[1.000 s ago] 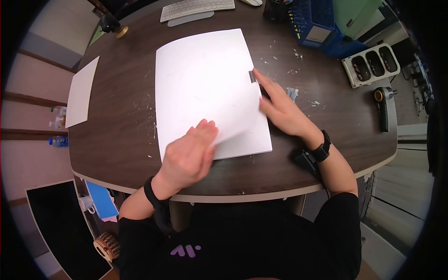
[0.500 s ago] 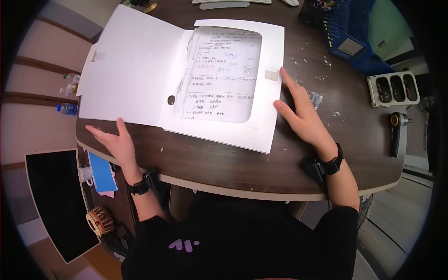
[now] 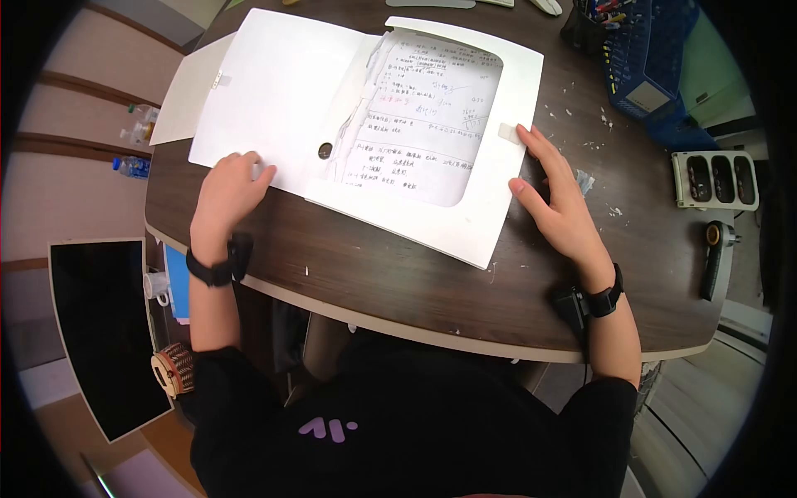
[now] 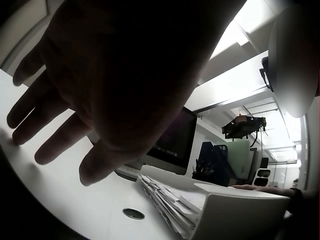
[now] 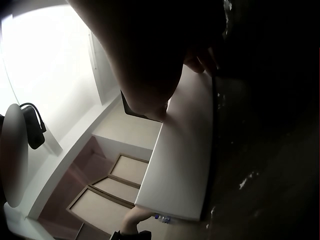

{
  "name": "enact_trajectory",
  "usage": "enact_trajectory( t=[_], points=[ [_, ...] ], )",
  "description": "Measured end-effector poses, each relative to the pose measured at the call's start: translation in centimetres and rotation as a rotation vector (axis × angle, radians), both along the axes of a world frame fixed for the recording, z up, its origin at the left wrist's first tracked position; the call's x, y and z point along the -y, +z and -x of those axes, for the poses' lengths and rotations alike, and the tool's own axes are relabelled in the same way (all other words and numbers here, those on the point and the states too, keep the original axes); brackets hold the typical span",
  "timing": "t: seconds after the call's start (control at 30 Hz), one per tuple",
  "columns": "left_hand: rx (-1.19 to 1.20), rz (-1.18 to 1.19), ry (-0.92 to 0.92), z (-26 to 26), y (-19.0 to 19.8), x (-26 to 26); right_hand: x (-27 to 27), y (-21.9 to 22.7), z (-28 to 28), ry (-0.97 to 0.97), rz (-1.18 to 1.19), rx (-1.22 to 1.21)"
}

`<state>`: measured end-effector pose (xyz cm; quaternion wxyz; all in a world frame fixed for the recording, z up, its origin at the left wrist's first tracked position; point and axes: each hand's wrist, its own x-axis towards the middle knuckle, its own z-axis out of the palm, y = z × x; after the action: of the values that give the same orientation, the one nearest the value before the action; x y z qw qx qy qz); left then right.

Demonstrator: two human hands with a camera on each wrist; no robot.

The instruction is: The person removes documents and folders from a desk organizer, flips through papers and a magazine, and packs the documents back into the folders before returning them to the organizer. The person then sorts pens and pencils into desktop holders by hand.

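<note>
A white document box (image 3: 490, 178) lies on the desk with its cover (image 3: 274, 100) swung open to the left. Through its framed window show handwritten papers (image 3: 407, 124). My left hand (image 3: 231, 195) is over the near edge of the cover; in the left wrist view its fingers (image 4: 65, 142) are spread and hold nothing. A dark round finger hole (image 3: 325, 150) marks the spine. My right hand (image 3: 558, 197) rests against the box's right side, thumb and fingertips at the edge by a pale square fastener (image 3: 510, 133). In the right wrist view the box's side wall (image 5: 182, 150) stands below that hand.
At the back right are a blue file holder (image 3: 647, 83) and a pen cup (image 3: 585, 33). Further right sit a three-slot tray (image 3: 718, 178) and a black-handled tool (image 3: 711, 266). White scraps (image 3: 586, 183) litter the desk. A white board (image 3: 191, 91) lies beyond the cover at left.
The box's cover has been turned over from right to left, exposing the papers. My left hand moved left with it, then up over its near edge. The right hand stays at the right side.
</note>
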<state>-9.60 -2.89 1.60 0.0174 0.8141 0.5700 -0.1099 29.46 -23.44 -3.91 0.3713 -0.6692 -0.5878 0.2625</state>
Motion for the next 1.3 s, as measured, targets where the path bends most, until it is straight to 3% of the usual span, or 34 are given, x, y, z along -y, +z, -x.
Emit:
enact_trajectory(
  t=[0.07,0.13,0.2,0.23,0.3,0.47,0.57,1.2,1.3],
  points=[
    [0.091,0.18,-0.164,-0.9,-1.1,-3.5,0.0,0.0,0.0,0.0,-0.002,-0.004],
    [0.091,0.382,-0.144,-3.9,-2.4,-7.9,-0.1,0.1,-0.1,0.004,-0.01,-0.005],
    [0.607,0.607,-0.02,-7.2,-4.3,-9.7,0.0,0.2,-0.2,0.005,0.016,-0.001],
    [0.607,0.598,-0.03,-8.7,-3.9,-9.6,0.0,0.2,-0.3,-0.001,0.006,0.001],
    [0.859,0.721,0.072,-11.5,-3.1,-9.2,0.0,0.1,-0.3,0.016,-0.012,-0.01],
    [0.719,0.847,0.032,-14.2,-2.8,-8.1,-0.1,0.6,-0.2,0.006,-0.009,-0.034],
    [0.981,1.043,0.011,-14.0,-4.5,-7.8,-0.2,0.6,-0.4,0.011,0.018,-0.067],
    [1.16,1.201,0.004,-12.1,-8.4,-9.7,-1.0,0.4,-0.9,-0.026,0.059,-0.072],
    [1.173,1.166,0.07,-12.0,-8.1,-9.3,-1.0,0.3,-0.9,-0.027,0.079,-0.076]
  ],
)
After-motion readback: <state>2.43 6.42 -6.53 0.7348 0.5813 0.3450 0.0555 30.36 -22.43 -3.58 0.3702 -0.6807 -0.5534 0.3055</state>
